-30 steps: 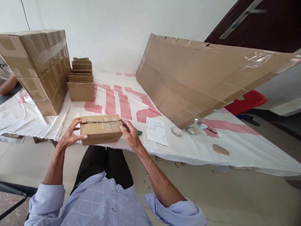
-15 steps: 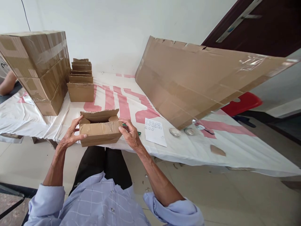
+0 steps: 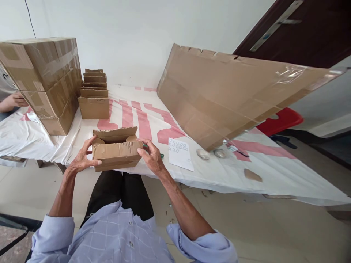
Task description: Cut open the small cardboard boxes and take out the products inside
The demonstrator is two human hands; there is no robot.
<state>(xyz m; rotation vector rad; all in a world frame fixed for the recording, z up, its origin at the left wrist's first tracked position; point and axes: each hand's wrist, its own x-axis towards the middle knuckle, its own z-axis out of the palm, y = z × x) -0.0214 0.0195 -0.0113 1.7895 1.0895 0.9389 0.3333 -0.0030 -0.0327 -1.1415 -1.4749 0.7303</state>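
Note:
A small brown cardboard box [image 3: 116, 155] stands at the table's front edge, its back flap raised and its top partly open. My left hand [image 3: 83, 157] grips its left end, thumb on the front face and fingers at the back corner. At the opposite end my right hand [image 3: 151, 156] holds the right side, thumb against the front corner. Something green [image 3: 146, 147] lies behind my right hand, mostly hidden. To its right rests a white paper sheet [image 3: 181, 153] with small drawn shapes. What is inside the box cannot be made out.
Taped cartons [image 3: 52, 80] are stacked at the left, beside a row of open small boxes [image 3: 94, 107]. A large cardboard sheet [image 3: 219, 91] leans at the right, with tape rolls [image 3: 203, 154] below it. Another person's hand [image 3: 18, 99] shows behind the stack. A red stool [image 3: 287, 120] stands beyond.
Both my hands keep their hold on the box, which has barely moved. At the far left, the other person's hand has come into view beside the carton stack.

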